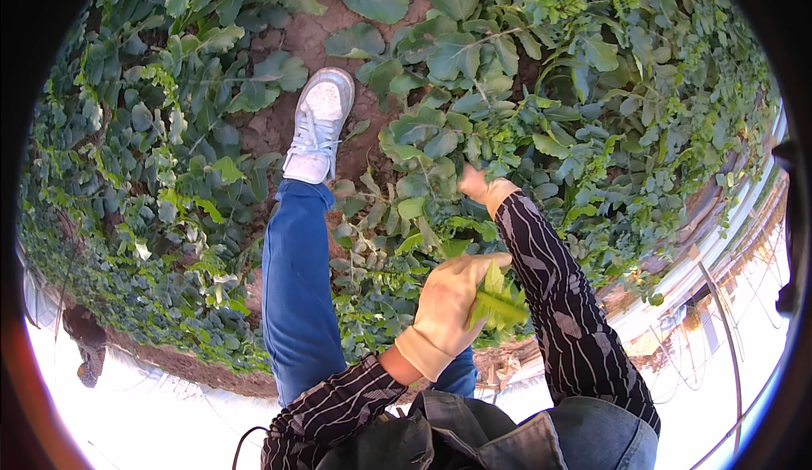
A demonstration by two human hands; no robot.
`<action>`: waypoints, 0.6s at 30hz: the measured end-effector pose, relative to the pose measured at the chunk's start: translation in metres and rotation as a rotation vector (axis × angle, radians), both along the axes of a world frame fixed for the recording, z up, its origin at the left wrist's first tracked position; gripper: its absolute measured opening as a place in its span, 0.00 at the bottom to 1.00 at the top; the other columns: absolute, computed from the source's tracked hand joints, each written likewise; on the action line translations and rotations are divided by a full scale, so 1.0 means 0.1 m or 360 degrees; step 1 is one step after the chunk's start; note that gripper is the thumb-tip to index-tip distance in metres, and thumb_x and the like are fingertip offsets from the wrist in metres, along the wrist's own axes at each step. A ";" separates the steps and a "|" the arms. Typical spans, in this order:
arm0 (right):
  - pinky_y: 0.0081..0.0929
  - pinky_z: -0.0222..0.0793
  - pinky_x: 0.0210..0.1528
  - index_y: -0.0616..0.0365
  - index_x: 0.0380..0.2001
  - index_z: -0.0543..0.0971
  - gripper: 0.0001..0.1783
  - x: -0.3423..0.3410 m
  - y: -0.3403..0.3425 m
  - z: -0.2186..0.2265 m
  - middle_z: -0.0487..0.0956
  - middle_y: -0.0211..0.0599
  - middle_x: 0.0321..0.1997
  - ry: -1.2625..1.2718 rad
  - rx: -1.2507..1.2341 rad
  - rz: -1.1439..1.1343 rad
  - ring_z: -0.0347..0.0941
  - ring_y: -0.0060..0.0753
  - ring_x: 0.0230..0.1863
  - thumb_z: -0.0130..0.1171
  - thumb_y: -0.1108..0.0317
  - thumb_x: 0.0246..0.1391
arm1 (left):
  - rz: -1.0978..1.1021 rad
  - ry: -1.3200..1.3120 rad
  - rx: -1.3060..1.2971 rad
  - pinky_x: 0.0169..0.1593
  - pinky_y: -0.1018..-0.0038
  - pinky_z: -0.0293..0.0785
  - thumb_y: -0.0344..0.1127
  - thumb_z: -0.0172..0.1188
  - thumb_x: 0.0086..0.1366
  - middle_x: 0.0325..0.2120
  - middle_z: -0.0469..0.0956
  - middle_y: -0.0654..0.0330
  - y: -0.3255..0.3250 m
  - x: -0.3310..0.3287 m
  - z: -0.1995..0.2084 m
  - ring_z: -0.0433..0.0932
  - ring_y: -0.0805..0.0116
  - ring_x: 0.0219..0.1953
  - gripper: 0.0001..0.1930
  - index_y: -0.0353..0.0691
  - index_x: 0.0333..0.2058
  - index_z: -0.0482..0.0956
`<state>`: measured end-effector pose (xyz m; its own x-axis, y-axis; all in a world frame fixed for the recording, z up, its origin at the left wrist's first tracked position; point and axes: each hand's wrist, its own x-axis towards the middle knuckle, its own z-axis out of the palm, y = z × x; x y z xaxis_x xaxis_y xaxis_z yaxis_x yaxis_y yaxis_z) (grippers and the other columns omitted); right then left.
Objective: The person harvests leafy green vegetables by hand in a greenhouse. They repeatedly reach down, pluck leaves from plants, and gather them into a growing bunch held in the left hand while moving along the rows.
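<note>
My left hand, in a pale yellow glove, is closed round a small bunch of light green leaves. The leaves stick out on its right side, close to my right sleeve. Farther forward, my right hand reaches down into the leafy green plants; a pale glove cuff shows at its wrist. Foliage covers its fingers, so I cannot see whether they grip anything.
My shoe, white with laces, stands on a strip of bare brown soil between dense plants. Pale plastic sheeting and a thin curved rod lie toward the right edge. A dark shape is at the lower left.
</note>
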<state>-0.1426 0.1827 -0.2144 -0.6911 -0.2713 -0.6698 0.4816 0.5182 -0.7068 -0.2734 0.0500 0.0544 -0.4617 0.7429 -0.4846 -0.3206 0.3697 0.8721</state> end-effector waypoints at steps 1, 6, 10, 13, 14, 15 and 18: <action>0.36 0.64 0.58 0.57 0.58 0.70 0.24 0.00 -0.02 -0.02 0.74 0.43 0.58 -0.0068 -0.0019 0.0000 0.69 0.43 0.56 0.53 0.61 0.60 | -0.0006 -0.0001 -0.0003 0.46 0.61 0.74 0.24 0.60 0.48 0.42 0.80 0.52 0.00 0.00 0.00 0.78 0.46 0.41 0.22 0.37 0.46 0.73; 0.36 0.64 0.59 0.56 0.57 0.71 0.22 0.02 -0.12 0.01 0.74 0.41 0.58 -0.0016 -0.0501 -0.0174 0.69 0.41 0.56 0.52 0.63 0.59 | 0.0037 -0.0027 0.0012 0.45 0.61 0.74 0.24 0.60 0.49 0.40 0.80 0.51 0.01 -0.01 0.00 0.78 0.46 0.40 0.22 0.38 0.46 0.73; 0.37 0.65 0.59 0.54 0.56 0.72 0.25 -0.08 -0.13 0.12 0.75 0.42 0.57 -0.0237 -0.0240 -0.0008 0.71 0.44 0.56 0.55 0.58 0.56 | 0.0056 -0.0015 0.0013 0.46 0.60 0.73 0.24 0.59 0.50 0.40 0.80 0.50 0.02 -0.01 0.02 0.77 0.45 0.41 0.22 0.38 0.47 0.74; 0.38 0.67 0.57 0.50 0.56 0.71 0.28 -0.21 -0.17 0.16 0.75 0.41 0.57 -0.0371 0.0081 0.0435 0.72 0.46 0.56 0.55 0.51 0.54 | 0.0037 -0.0007 -0.0007 0.47 0.60 0.73 0.24 0.58 0.50 0.40 0.80 0.50 0.03 -0.01 0.02 0.77 0.44 0.42 0.22 0.39 0.47 0.74; 0.38 0.68 0.56 0.49 0.57 0.71 0.29 -0.24 -0.19 0.17 0.75 0.41 0.57 -0.0476 0.0171 0.0569 0.72 0.46 0.55 0.55 0.51 0.54 | 0.0064 -0.0016 0.0012 0.47 0.60 0.73 0.24 0.58 0.49 0.40 0.79 0.49 0.03 -0.01 0.02 0.77 0.44 0.42 0.23 0.39 0.48 0.74; 0.39 0.69 0.55 0.48 0.57 0.71 0.29 -0.26 -0.21 0.18 0.75 0.40 0.58 -0.0566 0.0271 0.0683 0.73 0.46 0.55 0.55 0.51 0.54 | 0.0091 -0.0020 0.0034 0.48 0.60 0.72 0.24 0.58 0.49 0.40 0.79 0.49 0.03 -0.01 0.02 0.77 0.44 0.42 0.23 0.39 0.48 0.74; 0.38 0.71 0.53 0.46 0.57 0.72 0.27 -0.23 -0.22 0.22 0.74 0.39 0.59 -0.0556 0.0360 0.0495 0.74 0.44 0.54 0.54 0.50 0.54 | 0.0036 -0.0076 -0.0016 0.48 0.60 0.72 0.24 0.59 0.49 0.40 0.79 0.49 0.01 -0.03 0.04 0.77 0.43 0.43 0.24 0.40 0.49 0.74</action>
